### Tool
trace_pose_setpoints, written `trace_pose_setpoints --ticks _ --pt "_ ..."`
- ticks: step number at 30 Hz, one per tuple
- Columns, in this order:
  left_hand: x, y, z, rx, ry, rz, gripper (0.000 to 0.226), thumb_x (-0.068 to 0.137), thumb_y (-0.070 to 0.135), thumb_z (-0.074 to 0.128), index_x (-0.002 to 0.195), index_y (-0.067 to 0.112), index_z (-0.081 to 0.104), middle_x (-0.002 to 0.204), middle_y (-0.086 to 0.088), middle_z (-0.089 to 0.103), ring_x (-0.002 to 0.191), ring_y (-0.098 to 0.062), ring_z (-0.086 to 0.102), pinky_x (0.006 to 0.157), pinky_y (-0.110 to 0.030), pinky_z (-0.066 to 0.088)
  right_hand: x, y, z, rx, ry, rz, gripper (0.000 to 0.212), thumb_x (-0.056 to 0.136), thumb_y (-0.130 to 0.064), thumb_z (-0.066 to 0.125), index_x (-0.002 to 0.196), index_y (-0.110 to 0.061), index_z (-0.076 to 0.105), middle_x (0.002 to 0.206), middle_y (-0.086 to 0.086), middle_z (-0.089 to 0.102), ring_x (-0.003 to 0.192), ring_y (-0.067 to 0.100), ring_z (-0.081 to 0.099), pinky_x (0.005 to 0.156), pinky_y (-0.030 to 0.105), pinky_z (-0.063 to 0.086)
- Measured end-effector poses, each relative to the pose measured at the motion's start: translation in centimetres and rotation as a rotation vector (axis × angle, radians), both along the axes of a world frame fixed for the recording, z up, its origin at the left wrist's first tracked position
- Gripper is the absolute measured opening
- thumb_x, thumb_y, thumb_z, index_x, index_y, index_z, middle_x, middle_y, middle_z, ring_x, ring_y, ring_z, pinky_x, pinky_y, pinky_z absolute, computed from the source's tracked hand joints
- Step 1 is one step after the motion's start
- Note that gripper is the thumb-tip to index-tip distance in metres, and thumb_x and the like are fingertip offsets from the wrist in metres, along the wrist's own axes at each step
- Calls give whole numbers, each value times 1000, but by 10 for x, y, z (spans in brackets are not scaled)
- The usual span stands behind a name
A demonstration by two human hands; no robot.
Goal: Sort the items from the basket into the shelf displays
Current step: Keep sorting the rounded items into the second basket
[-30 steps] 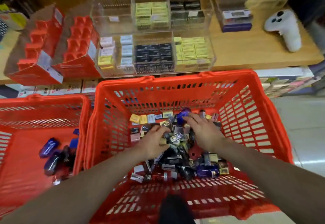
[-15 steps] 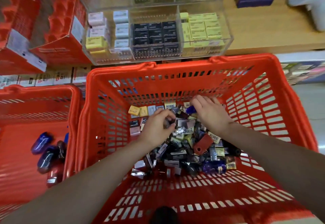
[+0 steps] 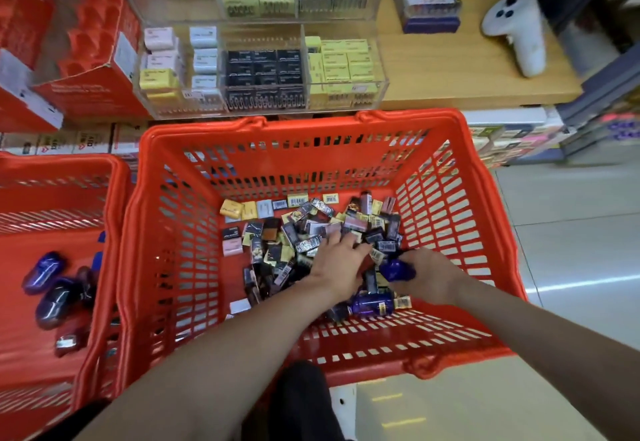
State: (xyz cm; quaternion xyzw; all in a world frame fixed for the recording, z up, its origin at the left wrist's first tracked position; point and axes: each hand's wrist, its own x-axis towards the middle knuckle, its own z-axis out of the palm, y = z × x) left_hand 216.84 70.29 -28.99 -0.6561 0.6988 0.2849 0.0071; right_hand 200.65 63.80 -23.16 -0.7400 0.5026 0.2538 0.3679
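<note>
Both hands down in the red basket [image 3: 491,198], among a heap of small packets [image 3: 311,229] lying on its floor toward the far right corner. Left hand [image 3: 337,260] resting on the heap with fingers spread and fairly straight, gripping nothing; right hand [image 3: 427,272] just beside it, fingers curled round a shiny blue packet [image 3: 396,270], with another blue packet [image 3: 372,303] lying below the wrists. Beyond the basket, clear shelf bins [image 3: 263,69] stocked with yellow, black and pale boxes; to the left, a second red basket [image 3: 62,198] holding a few blue packets.
</note>
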Motion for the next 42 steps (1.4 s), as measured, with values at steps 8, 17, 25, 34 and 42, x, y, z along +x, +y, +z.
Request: trace_pose_setpoints --ticks 8,17,25,34,42 --pt "68 9 34 613 1329 887 33 94 6 58 125 18 56 125 -16 55 101 -26 68 88 -39 58 24 15 -19 234 -8 324 35 96 -37 59 125 -17 55 109 2 60 102 19 59 80 26 45" --pt "72 30 32 687 1252 1000 40 80 33 80 115 22 65 92 -4 64 77 -18 60 74 -32 55 36 31 -34 96 143 654 52 96 -48 53 138 -19 45 128 10 57 114 29 55 94 43 47" --pt "64 33 44 593 1318 1048 64 60 41 88 118 23 66 98 -3 66 92 -20 64 88 -37 56 20 15 -5 431 -301 -312 28 100 -37 52 124 -23 50 114 4 64 104 23 65 84 32 55" --pt "36 12 55 514 1575 1296 66 71 47 85 127 19 61 122 -10 69 110 -30 67 78 -45 60 87 28 19 397 -715 -814 35 106 -41 31 131 -24 48 122 6 64 113 18 61 105 38 46" --pt "55 17 50 445 1637 1341 69 61 25 91 123 18 61 116 -14 70 94 -28 74 71 -42 60 75 30 17 -34 -567 -158 40 106 -29 32 145 -36 41 124 -17 50 117 14 57 97 38 48"
